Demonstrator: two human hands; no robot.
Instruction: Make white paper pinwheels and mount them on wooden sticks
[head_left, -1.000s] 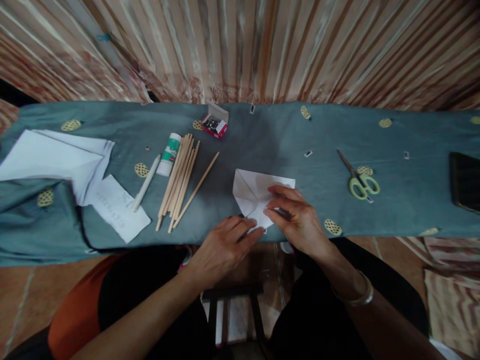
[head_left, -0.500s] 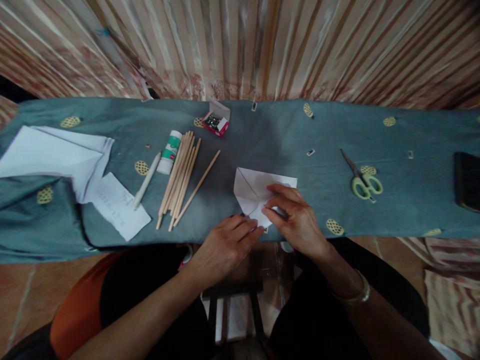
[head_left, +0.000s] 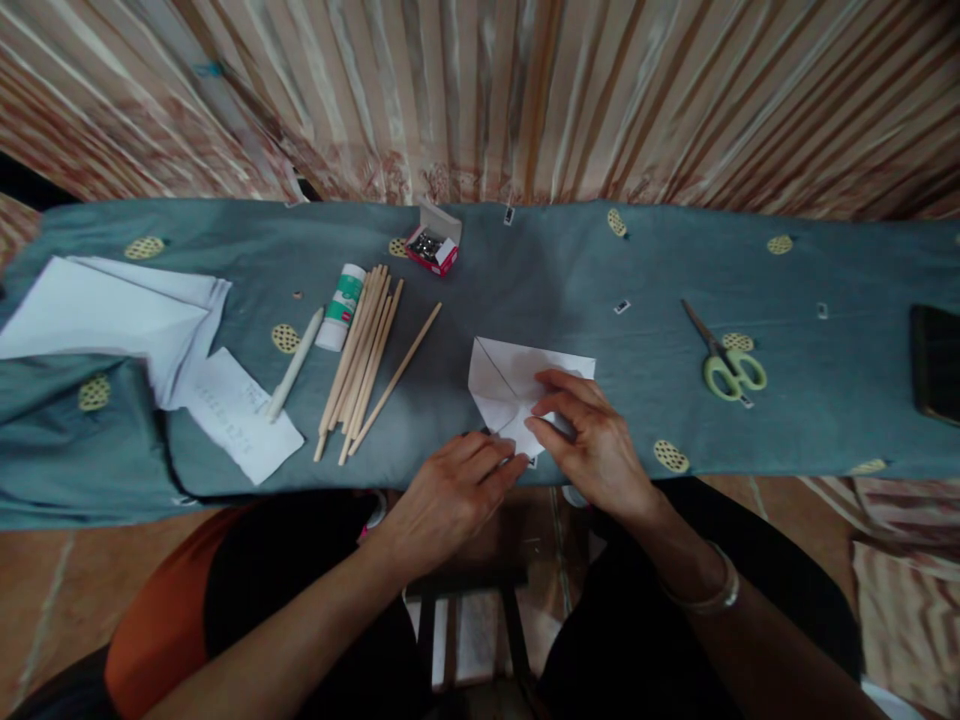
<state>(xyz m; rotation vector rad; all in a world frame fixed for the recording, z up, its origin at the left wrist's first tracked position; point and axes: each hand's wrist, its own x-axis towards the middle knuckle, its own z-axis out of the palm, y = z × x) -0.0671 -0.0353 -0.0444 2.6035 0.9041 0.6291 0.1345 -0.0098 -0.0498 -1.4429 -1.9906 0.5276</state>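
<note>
A small white sheet of paper (head_left: 501, 375) lies near the table's front edge, with folded flaps and dark diagonal lines on it. At its lower left corner, my left hand (head_left: 457, 490) has its fingers together and pressed on the paper. My right hand (head_left: 592, 440) rests over the right half, thumb and forefinger closed on a flap near the middle. The palm and fingers hide part of that side. Left of the paper lies a single wooden stick (head_left: 395, 380), next to a bundle of several wooden sticks (head_left: 358, 360).
Green-handled scissors (head_left: 721, 365) lie to the right, and a dark phone-like object (head_left: 934, 365) at the far right. A small box of metal pieces (head_left: 433, 248) stands open at the back. Leftward are a glue stick (head_left: 341, 308), a white pen-like stick (head_left: 295, 367), a written slip (head_left: 240, 425) and white papers (head_left: 112, 305).
Both hands keep nearly the same place on the paper. The whole view has shifted very slightly.
</note>
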